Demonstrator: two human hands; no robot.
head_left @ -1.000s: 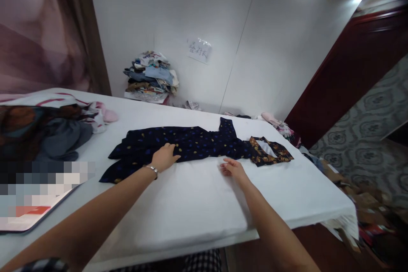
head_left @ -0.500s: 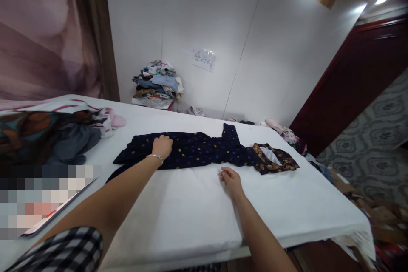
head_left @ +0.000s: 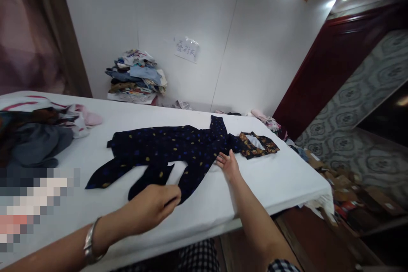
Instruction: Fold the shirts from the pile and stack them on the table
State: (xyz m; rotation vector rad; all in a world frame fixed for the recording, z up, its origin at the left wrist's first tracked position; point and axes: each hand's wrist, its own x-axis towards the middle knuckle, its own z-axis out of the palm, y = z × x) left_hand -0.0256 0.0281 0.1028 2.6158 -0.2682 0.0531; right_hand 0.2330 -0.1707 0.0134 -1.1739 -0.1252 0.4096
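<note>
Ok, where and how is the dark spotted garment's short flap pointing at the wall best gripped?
Probably pinch the flap at its squared free end, coming from above on the wall side: it juts beyond the body of the dark spotted garment, with white tablecloth around its end, so its edges show clearly. The right hand is nearer.

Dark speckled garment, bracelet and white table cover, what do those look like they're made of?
The dark speckled garment looks like thin, matte fabric, lying limp; cotton or synthetic, I can't tell. The bracelet is probably polished metal, silvery with bright glints. The white table cover seems plain cloth, drooping loosely at the right corner.
</note>
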